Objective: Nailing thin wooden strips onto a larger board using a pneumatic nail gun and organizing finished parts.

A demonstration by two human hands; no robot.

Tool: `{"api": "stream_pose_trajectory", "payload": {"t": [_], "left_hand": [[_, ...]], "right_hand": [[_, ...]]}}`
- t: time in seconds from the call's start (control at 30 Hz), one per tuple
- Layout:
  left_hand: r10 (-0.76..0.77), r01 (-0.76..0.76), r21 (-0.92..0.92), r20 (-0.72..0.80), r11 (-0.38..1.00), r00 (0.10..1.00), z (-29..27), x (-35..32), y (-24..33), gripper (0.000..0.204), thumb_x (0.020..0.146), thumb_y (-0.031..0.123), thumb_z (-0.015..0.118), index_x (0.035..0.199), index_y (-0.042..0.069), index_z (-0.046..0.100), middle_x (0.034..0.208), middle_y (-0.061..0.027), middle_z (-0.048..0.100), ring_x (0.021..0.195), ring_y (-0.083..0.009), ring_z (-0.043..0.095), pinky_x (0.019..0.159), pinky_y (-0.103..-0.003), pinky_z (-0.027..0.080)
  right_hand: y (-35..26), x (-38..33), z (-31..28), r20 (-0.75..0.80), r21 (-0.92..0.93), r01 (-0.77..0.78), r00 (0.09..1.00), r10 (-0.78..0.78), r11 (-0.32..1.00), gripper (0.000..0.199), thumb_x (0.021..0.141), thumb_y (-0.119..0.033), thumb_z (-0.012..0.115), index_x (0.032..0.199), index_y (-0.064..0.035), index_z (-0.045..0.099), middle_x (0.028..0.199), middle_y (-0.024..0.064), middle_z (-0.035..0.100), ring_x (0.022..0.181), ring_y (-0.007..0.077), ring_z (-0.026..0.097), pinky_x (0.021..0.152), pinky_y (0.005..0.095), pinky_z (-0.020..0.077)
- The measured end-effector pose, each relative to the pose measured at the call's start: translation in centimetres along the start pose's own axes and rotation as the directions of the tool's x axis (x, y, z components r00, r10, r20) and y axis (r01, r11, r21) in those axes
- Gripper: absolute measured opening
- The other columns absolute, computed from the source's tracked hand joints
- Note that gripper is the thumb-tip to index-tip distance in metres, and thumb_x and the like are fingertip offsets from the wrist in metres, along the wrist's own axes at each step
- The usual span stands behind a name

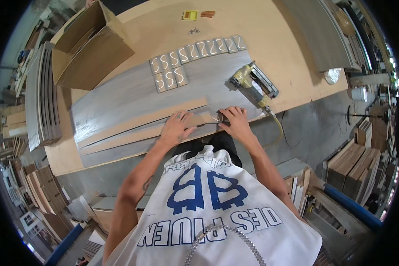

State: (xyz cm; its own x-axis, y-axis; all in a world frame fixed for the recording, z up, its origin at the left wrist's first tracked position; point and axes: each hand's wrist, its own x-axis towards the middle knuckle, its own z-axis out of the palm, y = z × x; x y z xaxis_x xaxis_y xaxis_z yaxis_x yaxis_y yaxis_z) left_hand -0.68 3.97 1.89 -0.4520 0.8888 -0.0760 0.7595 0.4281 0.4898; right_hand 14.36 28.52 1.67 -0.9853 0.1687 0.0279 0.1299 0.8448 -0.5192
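Two long, thin tan wooden strips (137,120) lie side by side on a grey panel (119,95) on the worktable. My left hand (177,127) is over the near strip (150,133), its fingers across the top and its thumb along the near edge. At that strip's right end, my right hand (236,120) pinches a small grey block (219,116) with a white glue line, partly hidden by the fingers. Several similar grey blocks (201,48), each bearing a white S-shaped bead, sit in rows along the panel's far edge.
A nail gun (253,83) lies right of the blocks, its yellow hose (279,126) hanging off the table's near edge. An open cardboard box (95,57) stands at the far left. Stacked grey panels (317,33) occupy the right side. A yellow packet (190,15) is at the back.
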Motion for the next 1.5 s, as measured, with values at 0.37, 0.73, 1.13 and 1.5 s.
{"api": "stream_pose_trajectory", "payload": {"t": [0.37,0.73,1.13,1.5], "left_hand": [[0.059,-0.060,-0.048,-0.021,0.997,0.998,0.3,1.4,0.8,0.049,0.085,0.032,0.071,0.118,-0.003,0.062,0.123,-0.0146,0.057,0.118,-0.0357,0.052,0.104,-0.044,0.043],[-0.009,0.008,-0.046,-0.022,0.999,1.000,1.1,1.1,1.1,0.050,0.083,0.029,0.073,0.120,-0.002,0.063,0.122,-0.0150,0.057,0.117,-0.0354,0.052,0.104,-0.043,0.042],[-0.029,0.026,-0.071,-0.042,0.997,0.999,2.0,1.2,1.2,0.051,0.083,0.026,0.073,0.122,-0.004,0.062,0.122,-0.0165,0.056,0.119,-0.0366,0.050,0.104,-0.044,0.042],[-0.063,0.062,-0.032,-0.027,0.998,0.998,1.0,0.3,1.3,0.052,0.086,0.026,0.071,0.126,-0.005,0.058,0.124,-0.0183,0.055,0.120,-0.0370,0.048,0.105,-0.044,0.041]], "right_hand": [[0.3,1.8,1.4,0.055,0.055,0.098,0.993,-0.101,0.994,0.048,0.074,-0.020,0.077,0.121,-0.0126,0.068,0.107,0.0036,0.062,0.107,0.0247,0.053,0.093,0.0425,0.0334],[0.2,2.1,1.0,0.092,0.066,0.098,0.990,-0.103,0.993,0.052,0.072,-0.017,0.077,0.122,-0.0124,0.066,0.107,0.0052,0.062,0.106,0.0254,0.054,0.093,0.0423,0.0342],[-0.2,2.4,0.9,0.155,0.077,0.072,0.984,-0.083,0.994,0.054,0.071,-0.018,0.080,0.123,-0.0115,0.065,0.112,0.0070,0.062,0.111,0.0276,0.054,0.095,0.0426,0.0365],[0.0,3.3,0.6,0.225,0.012,0.117,0.967,-0.116,0.993,0.051,0.072,-0.021,0.079,0.119,-0.0108,0.063,0.110,0.0091,0.062,0.110,0.0298,0.057,0.097,0.0453,0.0418]]}}
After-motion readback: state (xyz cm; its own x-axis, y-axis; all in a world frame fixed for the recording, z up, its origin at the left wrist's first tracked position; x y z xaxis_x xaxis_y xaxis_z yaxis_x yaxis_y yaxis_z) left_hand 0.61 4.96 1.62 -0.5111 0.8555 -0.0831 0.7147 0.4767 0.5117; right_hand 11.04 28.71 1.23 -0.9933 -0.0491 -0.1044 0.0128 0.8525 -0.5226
